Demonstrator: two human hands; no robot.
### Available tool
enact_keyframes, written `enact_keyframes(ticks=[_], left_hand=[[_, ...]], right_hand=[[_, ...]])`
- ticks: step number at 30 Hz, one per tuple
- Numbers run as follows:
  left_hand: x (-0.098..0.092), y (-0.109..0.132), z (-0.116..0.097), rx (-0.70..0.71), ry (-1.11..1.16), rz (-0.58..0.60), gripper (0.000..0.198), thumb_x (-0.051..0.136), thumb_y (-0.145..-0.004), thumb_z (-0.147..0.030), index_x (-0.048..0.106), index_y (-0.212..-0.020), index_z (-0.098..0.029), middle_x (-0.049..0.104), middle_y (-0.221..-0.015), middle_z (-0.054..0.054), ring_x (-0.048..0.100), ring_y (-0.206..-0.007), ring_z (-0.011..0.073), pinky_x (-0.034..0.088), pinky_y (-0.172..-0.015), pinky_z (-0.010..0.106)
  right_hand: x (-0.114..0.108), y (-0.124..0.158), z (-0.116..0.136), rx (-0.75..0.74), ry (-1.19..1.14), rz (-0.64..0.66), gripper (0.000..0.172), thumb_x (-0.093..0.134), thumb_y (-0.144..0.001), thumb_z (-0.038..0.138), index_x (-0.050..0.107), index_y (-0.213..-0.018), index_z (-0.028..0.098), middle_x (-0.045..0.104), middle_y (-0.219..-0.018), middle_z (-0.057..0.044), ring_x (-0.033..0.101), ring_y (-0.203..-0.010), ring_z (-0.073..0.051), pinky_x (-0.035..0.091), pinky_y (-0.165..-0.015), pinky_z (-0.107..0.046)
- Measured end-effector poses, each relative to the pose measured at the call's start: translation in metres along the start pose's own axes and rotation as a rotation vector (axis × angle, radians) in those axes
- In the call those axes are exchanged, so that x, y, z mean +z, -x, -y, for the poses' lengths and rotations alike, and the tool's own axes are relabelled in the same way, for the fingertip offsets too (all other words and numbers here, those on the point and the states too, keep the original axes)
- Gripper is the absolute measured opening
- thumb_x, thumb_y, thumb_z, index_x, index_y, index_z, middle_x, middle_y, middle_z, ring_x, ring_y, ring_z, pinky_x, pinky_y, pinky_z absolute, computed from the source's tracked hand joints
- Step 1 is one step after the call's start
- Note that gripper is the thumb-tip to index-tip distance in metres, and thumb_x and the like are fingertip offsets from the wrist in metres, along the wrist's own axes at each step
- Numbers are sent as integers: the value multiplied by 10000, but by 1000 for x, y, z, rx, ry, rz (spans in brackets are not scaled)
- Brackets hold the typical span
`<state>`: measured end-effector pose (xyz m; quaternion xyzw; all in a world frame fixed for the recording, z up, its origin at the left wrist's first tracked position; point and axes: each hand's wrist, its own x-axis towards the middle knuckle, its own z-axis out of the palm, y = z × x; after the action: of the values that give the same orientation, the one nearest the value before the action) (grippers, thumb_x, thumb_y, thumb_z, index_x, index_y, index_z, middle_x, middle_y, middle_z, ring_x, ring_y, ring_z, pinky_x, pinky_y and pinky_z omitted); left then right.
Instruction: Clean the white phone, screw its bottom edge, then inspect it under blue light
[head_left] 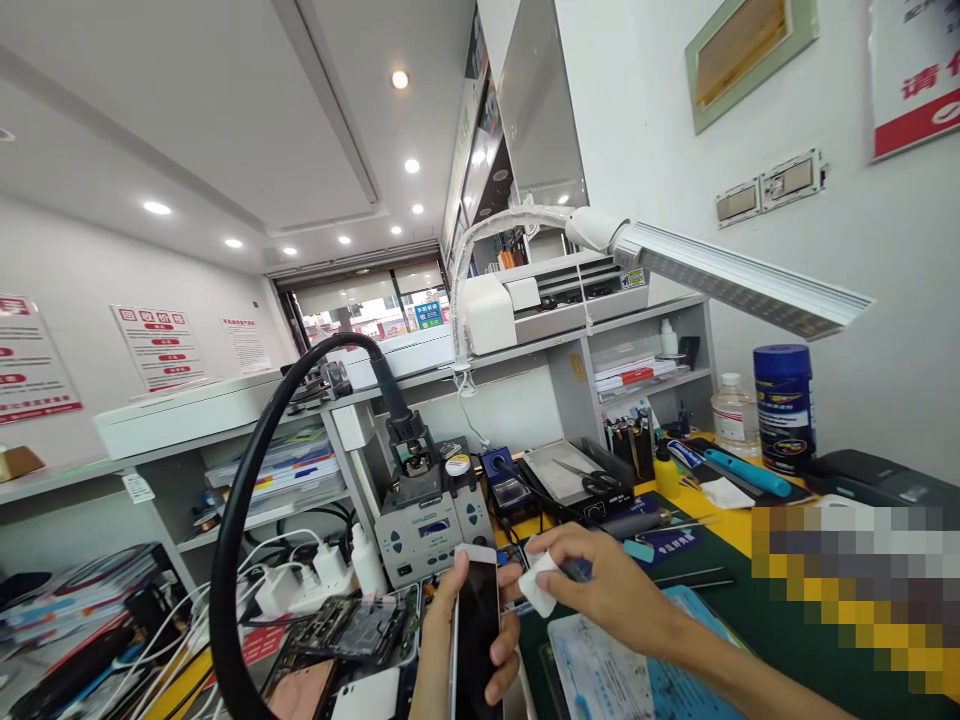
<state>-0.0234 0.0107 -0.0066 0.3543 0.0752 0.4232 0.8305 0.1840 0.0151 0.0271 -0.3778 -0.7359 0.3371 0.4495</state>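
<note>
From the head view, with the phone as the clock's centre, I see the person's left hand (442,615) wrapped around a slim phone (478,620) with a black screen and white top edge, standing tilted above the desk (739,525), a yellow one. Its thumb lies along one side, its fingers curl over the other. At 2 o'clock, just beside the phone, the right hand (600,580) pinches a small, white, soft-looking piece (538,584), its fingers drawn narrow on it; whether this touches the left fingertips I can't tell.

At 3 o'clock lies a blue-and-white printed sheet (637,660) on a dark green mat (727,610). At 9 o'clock there's a spread of opened, dark phone parts (352,625). A grey box-shaped station (420,535) with a small display stands at 11, and a thick black hose (240,480) arches around the left side. Black-handled scissors (596,478) lie towards 1, under a white gooseneck lamp (735,280); a dark blue cylindrical tub (784,410) stands farther off at 2.
</note>
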Motion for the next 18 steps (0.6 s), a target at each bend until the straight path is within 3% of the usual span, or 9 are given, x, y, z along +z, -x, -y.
enact_keyframes(ticks=[2,5,12,18], left_hand=[[2,0,1,4,5,-19,524,614,-884,-539,741,-1070,-66,748,-887,105,581,-476,111,463,-333,223],[9,2,4,-23,19,-36,546,646,-852,-548,735,-1038,-43,699,-801,77,519,-430,88,395,-297,208],[28,10,9,-147,12,-125,641,621,-842,-603,704,-1038,2,561,-681,40,412,-412,59,201,-333,191],[21,7,15,-290,-31,-157,590,590,-818,-685,682,-816,-102,510,-604,2,405,-397,69,146,-372,203]], right_hand=[[0,-5,-5,80,-64,-20,187,616,-847,306,636,-703,189,723,-815,-42,659,-756,-200,497,-698,-300],[-1,-11,-14,167,-120,-79,181,599,-819,309,564,-686,191,629,-610,13,574,-571,-149,430,-547,-255],[5,-5,-11,88,-89,-147,190,604,-882,348,605,-782,186,648,-690,14,592,-668,-164,437,-611,-262],[14,16,12,-102,0,-23,272,518,-983,353,726,-866,222,726,-820,-20,655,-763,-194,491,-662,-259]])
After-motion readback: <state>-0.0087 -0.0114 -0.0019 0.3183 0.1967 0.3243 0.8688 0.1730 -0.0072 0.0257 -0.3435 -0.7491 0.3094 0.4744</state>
